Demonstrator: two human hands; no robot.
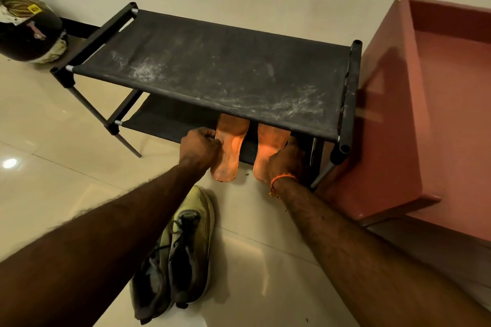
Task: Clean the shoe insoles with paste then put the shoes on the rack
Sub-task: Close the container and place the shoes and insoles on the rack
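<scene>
Two shoes [183,255] lie on the floor before the rack [212,66]. Left hand [198,147] pinches the left insole [229,148] at the lower shelf's front edge; right hand [285,162] grips the right insole [268,148].

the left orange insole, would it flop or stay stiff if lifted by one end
The thin flat orange foam insole on the left looks likely to bend under its own weight. Its heel overhangs the lower black fabric shelf without visibly drooping, so some stiffness. Probably very light.
</scene>
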